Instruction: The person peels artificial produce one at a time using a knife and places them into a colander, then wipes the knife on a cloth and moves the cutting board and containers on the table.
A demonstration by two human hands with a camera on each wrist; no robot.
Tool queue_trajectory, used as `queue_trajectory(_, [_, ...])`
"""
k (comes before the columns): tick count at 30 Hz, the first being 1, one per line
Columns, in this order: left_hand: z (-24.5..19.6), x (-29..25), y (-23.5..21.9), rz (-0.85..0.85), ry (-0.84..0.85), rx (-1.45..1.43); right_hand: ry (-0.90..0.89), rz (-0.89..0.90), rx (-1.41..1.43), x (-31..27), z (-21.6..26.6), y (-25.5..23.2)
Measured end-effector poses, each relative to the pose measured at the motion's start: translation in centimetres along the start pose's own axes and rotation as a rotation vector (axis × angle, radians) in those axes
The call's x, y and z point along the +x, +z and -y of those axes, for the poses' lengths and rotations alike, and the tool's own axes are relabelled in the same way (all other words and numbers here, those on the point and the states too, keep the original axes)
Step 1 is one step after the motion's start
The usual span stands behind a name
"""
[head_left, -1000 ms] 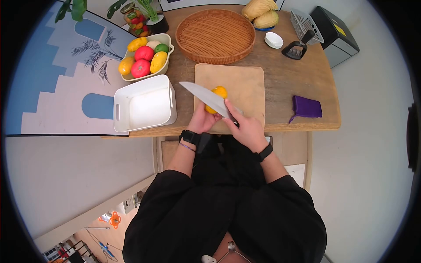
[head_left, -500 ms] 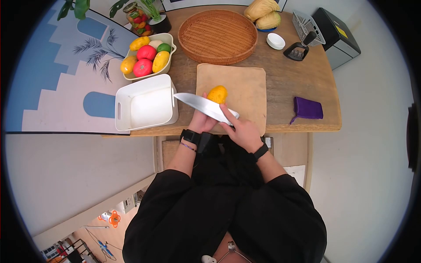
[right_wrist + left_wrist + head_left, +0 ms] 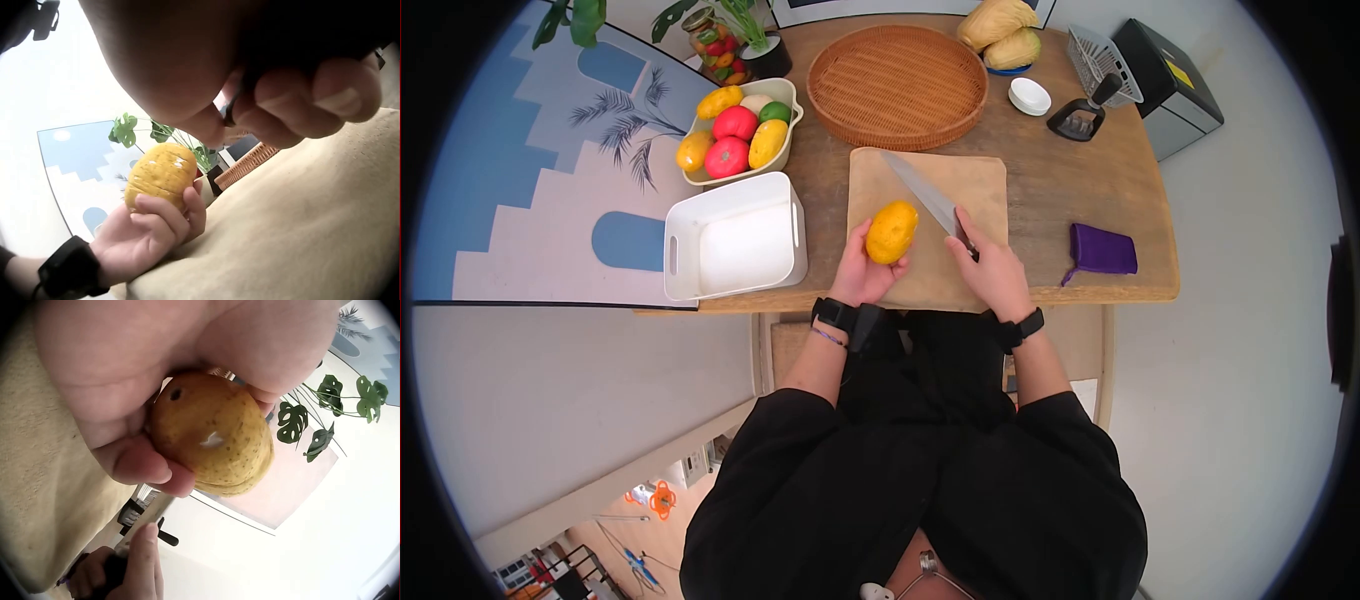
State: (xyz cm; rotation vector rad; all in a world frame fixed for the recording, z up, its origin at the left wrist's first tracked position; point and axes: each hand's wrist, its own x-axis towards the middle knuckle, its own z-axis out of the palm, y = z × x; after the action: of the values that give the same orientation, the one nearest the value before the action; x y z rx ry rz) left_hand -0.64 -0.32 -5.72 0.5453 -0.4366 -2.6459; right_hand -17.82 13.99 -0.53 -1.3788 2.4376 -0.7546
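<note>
The left hand grips a yellow mango above the near left part of a tan cutting board. Fingers curl round the same mango in the left wrist view, where a dark spot shows on its skin. To the right, the right hand holds a knife by its dark handle, mostly covered by the fingers. The blade points forward and left over the board, apart from the mango. In the right wrist view, thin lines cross the lower side of the mango.
At the left stand a white bin and a fruit basket with several fruits. Behind the board is a round wicker tray. A purple pouch, a white bowl and a black-handled tool lie to the right.
The knife has moved right, off the mango, and its tip has swung from pointing left to pointing forward. The right hand has shifted right; the mango now shows whole in the left hand.
</note>
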Motion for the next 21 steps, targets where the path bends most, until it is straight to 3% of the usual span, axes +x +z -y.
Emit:
queue_trajectory(1, [0.2,-0.2,0.4,-0.115,0.013,-0.029,-0.016,0.016,0.015,-0.5,0.4,-0.4])
queue_trajectory(2, [0.2,-0.1,0.0,-0.116,0.011,-0.03,-0.03,0.028,0.03,-1.0,0.9,-0.6])
queue_trajectory(3, [0.2,0.1,-0.5,-0.057,0.01,-0.015,-0.026,0.027,0.03,-1.4,1.1,-0.4])
queue_trajectory(5, [0.1,0.3,-0.8,0.004,0.004,0.003,-0.206,-0.028,0.158,-2.1,1.6,0.0])
queue_trajectory(9, [0.0,0.0,-0.7,0.023,0.037,-0.052,-0.194,-0.035,0.092,-1.8,2.0,-0.5])
queue_trajectory(11, [-0.1,-0.1,-0.8,0.035,0.039,-0.028,-0.009,-0.014,-0.183,-1.0,1.8,-1.6])
queue_trajectory(15, [-0.1,0.3,-2.3,0.138,0.028,-0.049,-0.053,-0.074,-0.066,-1.6,1.8,-1.6])
queue_trajectory(17, [0.3,0.7,-2.8,0.202,0.036,-0.048,-0.204,-0.044,-0.044,-2.4,2.3,-0.7])
queue_trajectory(20, [0.6,0.7,-2.1,0.2,0.053,-0.146,-0.207,0.011,0.031,-3.2,2.7,1.3])
queue_trajectory(21, [0.8,0.6,-0.5,0.0,0.09,-0.121,-0.211,0.011,0.034,-3.4,3.0,1.4])
